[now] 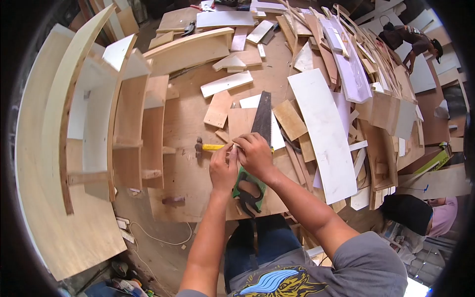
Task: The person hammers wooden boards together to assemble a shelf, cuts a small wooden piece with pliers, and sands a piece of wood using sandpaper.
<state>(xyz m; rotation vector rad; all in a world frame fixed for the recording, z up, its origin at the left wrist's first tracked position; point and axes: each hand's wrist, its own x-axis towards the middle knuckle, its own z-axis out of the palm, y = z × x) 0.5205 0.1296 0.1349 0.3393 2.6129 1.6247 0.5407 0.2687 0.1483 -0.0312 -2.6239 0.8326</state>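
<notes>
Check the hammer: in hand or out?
Out: the hammer lies on the table; left hand and right hand meet above its handle.

One camera sits on the head of the person (341,270), close above the bench's (183,119) near edge, looking down and forward toward the far edge, wide and round.

A brown worktop (184,119) spreads across the middle, with tall wooden shelves (129,101) along the left. Below, a pale cable (168,244) loops over the dull floor (148,262); bright light (418,288) glares at lower right.
</notes>
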